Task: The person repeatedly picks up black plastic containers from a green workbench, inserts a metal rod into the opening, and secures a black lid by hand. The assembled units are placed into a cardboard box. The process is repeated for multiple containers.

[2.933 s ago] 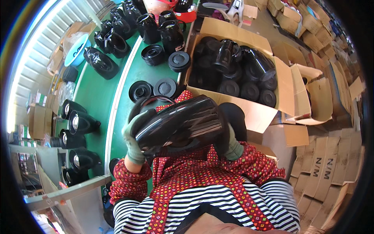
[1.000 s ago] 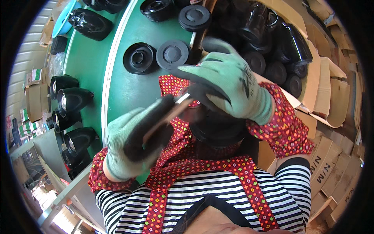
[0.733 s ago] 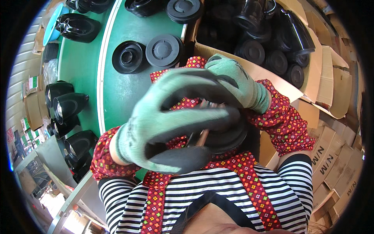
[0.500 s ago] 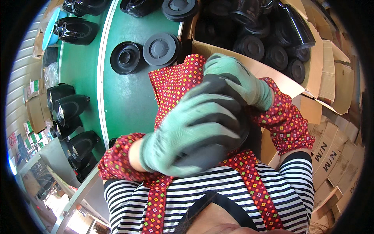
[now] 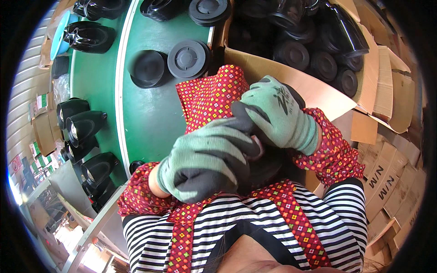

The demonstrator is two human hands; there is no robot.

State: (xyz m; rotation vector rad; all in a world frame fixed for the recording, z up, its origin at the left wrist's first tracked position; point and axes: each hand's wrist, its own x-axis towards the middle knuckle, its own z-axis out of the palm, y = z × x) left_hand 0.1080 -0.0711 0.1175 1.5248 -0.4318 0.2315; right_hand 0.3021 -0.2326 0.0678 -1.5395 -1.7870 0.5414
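My left hand [image 5: 205, 159], in a pale green glove with dark palm and fingers, is closed in front of my chest, its fingers curled inward. Up and to the right, my right hand [image 5: 277, 111] in a matching glove is also closed, its fingertips meeting the left hand's. Beneath and between them shows a black rounded piece [image 5: 266, 170]; the gloves and shadow hide most of it, so its kind cannot be made out. My red patterned apron [image 5: 211, 98] spreads out beyond the hands, over the edge of the green table [image 5: 145, 123].
Black round ribbed discs [image 5: 187, 59] and a dark round part [image 5: 148, 68] lie on the table. Several black cone-like housings [image 5: 86, 125] line its left side. At upper right, an open cardboard box [image 5: 291, 75] holds black parts. Flattened cartons [image 5: 387, 182] lean at right.
My left hand has drawn back left and curled from spread fingers over the black piece. My right hand has turned and lowered slightly. The dark round part's face now looks smooth and blurred.
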